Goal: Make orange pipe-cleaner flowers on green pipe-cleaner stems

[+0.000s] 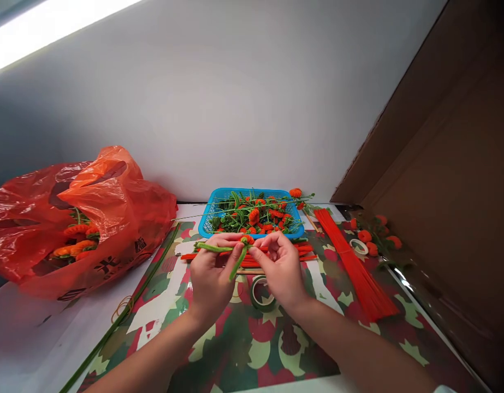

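Near the middle of the view, my left hand [214,273] pinches a small orange flower [247,239] with fuzzy green strips [214,247] hanging from it. One strip points left across the fingers, another hangs down. My right hand [281,267] has its thumb and fingertips closed on the same piece from the right. Just behind both hands stands a blue basket [205,217] holding orange flowers and green stems. Red-orange strips [304,252] lie on the table behind the fingers. Below the hands is a roll of dark green tape [255,303].
An orange plastic bag [112,218] with flowers stands at left, near rubber bands [123,308] and long green stems [100,344]. At right lie a red strip bundle [354,267], a white tape roll [359,246] and orange balls [372,248], beside a cardboard panel [444,191].
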The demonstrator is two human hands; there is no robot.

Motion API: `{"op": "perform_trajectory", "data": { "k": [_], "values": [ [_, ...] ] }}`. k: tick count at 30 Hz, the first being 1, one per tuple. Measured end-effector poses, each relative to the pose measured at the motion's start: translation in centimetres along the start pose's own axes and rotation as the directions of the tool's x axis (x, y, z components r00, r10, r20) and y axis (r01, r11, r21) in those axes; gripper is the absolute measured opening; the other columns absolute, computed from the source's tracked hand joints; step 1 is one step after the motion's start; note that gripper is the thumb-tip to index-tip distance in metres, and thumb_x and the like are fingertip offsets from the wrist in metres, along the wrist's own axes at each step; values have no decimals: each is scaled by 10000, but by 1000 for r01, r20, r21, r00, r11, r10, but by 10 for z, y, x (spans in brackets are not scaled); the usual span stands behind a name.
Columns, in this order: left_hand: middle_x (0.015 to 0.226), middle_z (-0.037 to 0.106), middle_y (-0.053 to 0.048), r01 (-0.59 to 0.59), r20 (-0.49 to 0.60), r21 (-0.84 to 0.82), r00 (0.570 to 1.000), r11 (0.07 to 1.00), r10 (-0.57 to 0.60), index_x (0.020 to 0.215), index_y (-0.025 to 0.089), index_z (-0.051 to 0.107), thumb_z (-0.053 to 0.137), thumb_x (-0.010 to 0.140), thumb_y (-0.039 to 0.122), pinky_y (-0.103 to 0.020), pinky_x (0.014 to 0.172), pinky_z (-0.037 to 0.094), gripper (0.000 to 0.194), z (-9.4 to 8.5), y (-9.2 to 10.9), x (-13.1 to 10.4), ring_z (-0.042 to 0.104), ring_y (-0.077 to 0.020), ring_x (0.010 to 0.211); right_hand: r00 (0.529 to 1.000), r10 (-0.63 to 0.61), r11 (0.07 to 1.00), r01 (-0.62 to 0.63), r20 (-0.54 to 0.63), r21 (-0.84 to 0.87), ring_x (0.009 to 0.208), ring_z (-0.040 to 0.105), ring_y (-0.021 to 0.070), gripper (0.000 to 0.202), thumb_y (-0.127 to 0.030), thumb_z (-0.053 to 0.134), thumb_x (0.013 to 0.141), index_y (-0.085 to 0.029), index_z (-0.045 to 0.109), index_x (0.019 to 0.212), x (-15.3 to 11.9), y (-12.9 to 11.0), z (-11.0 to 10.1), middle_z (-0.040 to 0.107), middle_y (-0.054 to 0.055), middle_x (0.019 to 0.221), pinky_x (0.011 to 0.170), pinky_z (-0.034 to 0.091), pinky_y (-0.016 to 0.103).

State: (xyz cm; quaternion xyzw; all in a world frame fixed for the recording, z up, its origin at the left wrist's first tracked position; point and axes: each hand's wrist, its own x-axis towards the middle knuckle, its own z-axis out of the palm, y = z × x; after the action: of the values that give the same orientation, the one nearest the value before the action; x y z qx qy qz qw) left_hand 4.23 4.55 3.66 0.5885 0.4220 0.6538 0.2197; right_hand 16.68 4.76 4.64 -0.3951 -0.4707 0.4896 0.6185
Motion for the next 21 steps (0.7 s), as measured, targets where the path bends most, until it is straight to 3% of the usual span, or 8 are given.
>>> {"op": "perform_trajectory", "data": {
  "k": [2, 4, 7, 10, 12, 14, 17, 21],
  "values": [
    [901, 701, -57, -268, 33, 146, 963, 952, 266, 775, 175, 642, 631, 799, 89, -289, 742, 556, 90, -4, -4, 3, 664, -171, 856, 937, 345, 908, -349, 62, 231, 684, 543, 110, 340, -265, 780, 599, -200, 453, 663, 3, -6, 4, 556, -39, 704, 615, 423, 241],
    [921, 711, -47, -448, 94, 200, 894, 871, 438, 812, 183, 647, 620, 782, 24, -280, 761, 551, 164, -8, -6, 5, 670, -153, 838, 795, 578, 726, -603, 181, 331, 579, 462, 80, 433, -265, 827, 489, -200, 435, 661, 6, -11, 5, 495, -67, 641, 504, 339, 213],
    [914, 715, -40, -438, 94, 212, 899, 873, 428, 801, 188, 655, 639, 773, 39, -276, 759, 554, 153, -9, -5, 8, 673, -153, 828, 739, 630, 664, -672, 239, 327, 561, 435, 71, 447, -268, 831, 469, -197, 449, 689, 9, -13, 2, 503, -67, 642, 495, 308, 207],
    [897, 696, -54, -65, 1, 88, 998, 994, 65, 767, 171, 660, 651, 803, 165, -288, 732, 568, 38, -7, 1, 11, 670, -176, 842, 943, 323, 937, -331, 82, 112, 669, 528, 113, 293, -295, 762, 625, -194, 504, 722, 11, -12, -2, 596, -17, 733, 589, 378, 246],
    [902, 688, -62, 216, 1, -59, 976, 975, -216, 790, 157, 678, 676, 790, 259, -301, 725, 581, 102, -5, 4, 12, 673, -191, 843, 992, -113, 969, 122, 50, -214, 775, 563, 147, 140, -259, 697, 729, -200, 579, 777, 12, -12, -7, 643, 10, 815, 680, 405, 286],
    [908, 691, -68, 385, 33, -158, 922, 909, -385, 809, 146, 694, 718, 743, 316, -310, 729, 585, 184, -4, 6, 13, 675, -207, 849, 856, -473, 707, 510, 209, -490, 840, 557, 163, 55, -200, 669, 778, -214, 635, 820, 12, -11, -13, 665, 17, 866, 761, 400, 319],
    [893, 702, -71, 450, 58, -189, 892, 873, -448, 801, 143, 708, 765, 682, 338, -303, 739, 576, 235, -4, 8, 14, 668, -216, 861, 650, -628, 295, 708, 428, -641, 815, 519, 164, 103, -167, 620, 841, -235, 672, 898, 11, -8, -18, 680, 13, 890, 766, 365, 345],
    [844, 700, -62, 430, 42, -167, 902, 887, -429, 774, 155, 719, 781, 660, 339, -311, 736, 567, 226, -3, 10, 14, 653, -199, 806, 611, -640, 151, 695, 467, -703, 793, 503, 161, 93, -177, 592, 871, -216, 673, 895, 12, -3, -17, 670, 16, 851, 745, 335, 348]
  ]
}}
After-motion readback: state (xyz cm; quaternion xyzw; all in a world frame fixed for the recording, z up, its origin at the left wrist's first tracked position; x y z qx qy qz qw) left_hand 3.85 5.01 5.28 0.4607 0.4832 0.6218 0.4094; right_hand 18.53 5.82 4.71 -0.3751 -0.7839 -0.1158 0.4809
